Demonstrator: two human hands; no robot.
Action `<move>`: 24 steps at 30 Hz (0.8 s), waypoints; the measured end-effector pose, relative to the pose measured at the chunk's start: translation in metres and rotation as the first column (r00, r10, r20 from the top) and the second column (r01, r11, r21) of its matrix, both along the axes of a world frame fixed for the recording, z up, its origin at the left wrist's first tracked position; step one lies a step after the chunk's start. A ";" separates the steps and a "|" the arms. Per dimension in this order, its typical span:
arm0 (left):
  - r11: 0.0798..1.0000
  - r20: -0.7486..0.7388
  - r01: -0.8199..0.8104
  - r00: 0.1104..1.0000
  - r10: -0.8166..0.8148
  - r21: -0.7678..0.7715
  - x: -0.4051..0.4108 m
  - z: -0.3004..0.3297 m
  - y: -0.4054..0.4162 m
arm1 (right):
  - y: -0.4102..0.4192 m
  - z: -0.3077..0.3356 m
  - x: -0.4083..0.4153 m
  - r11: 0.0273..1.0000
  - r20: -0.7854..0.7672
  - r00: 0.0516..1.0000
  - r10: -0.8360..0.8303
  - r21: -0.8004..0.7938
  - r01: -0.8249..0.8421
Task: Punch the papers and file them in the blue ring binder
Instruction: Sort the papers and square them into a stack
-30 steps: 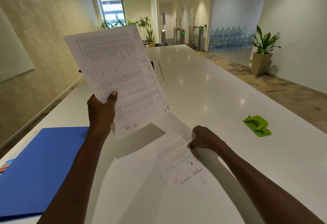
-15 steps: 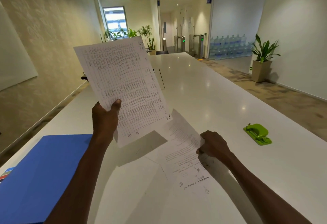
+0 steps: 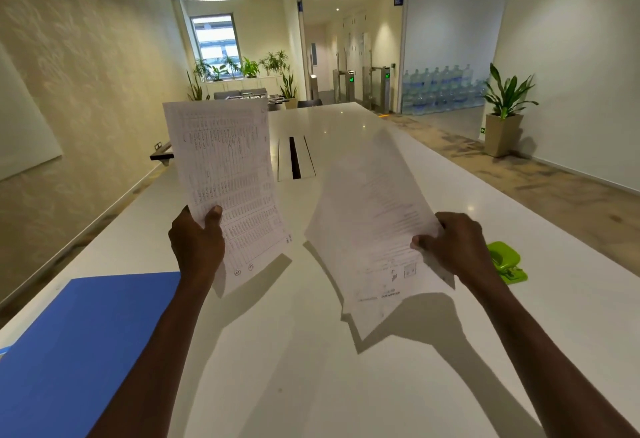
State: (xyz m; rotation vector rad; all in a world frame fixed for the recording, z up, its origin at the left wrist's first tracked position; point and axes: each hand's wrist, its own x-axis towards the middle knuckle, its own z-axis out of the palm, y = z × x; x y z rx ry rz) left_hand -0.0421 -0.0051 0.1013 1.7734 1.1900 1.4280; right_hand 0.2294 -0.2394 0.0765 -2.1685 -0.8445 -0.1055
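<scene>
My left hand point(image 3: 196, 247) grips a printed sheet full of table rows point(image 3: 227, 174), held upright above the white table point(image 3: 381, 385). My right hand point(image 3: 453, 247) pinches the right edge of a second printed sheet point(image 3: 372, 226), lifted off the table and blurred. The blue ring binder point(image 3: 79, 344) lies closed at the near left corner of the table, below my left forearm. A green hole punch point(image 3: 507, 263) sits on the table just right of my right hand, partly hidden by it.
A cable slot point(image 3: 295, 157) is set into the table's middle farther back. The table's left edge runs along a beige wall. A potted plant point(image 3: 504, 115) stands on the floor at the right, with water bottles point(image 3: 440, 91) stacked behind it.
My right hand has lifted the second sheet off the table and raised it upright. My left hand's sheet has turned more vertical. The view has tilted up.
</scene>
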 end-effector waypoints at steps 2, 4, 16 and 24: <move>1.000 -0.021 -0.023 1.000 0.023 -0.012 0.000 -0.002 0.002 | -0.005 0.014 -0.003 0.994 -0.021 1.000 -0.014 0.105 0.016; 0.999 -0.039 -0.036 0.999 0.035 -0.031 0.000 -0.004 0.004 | -0.009 0.028 -0.010 0.978 -0.072 0.997 0.007 0.209 0.008; 0.877 0.220 0.341 0.935 -0.279 -0.337 0.013 -0.004 -0.011 | 0.009 0.043 -0.045 0.779 -0.403 0.802 0.441 0.615 -0.119; 0.686 0.384 0.623 0.779 -0.496 -0.376 0.018 -0.009 -0.023 | 0.036 0.006 -0.055 0.840 -0.489 0.788 0.374 0.539 -0.065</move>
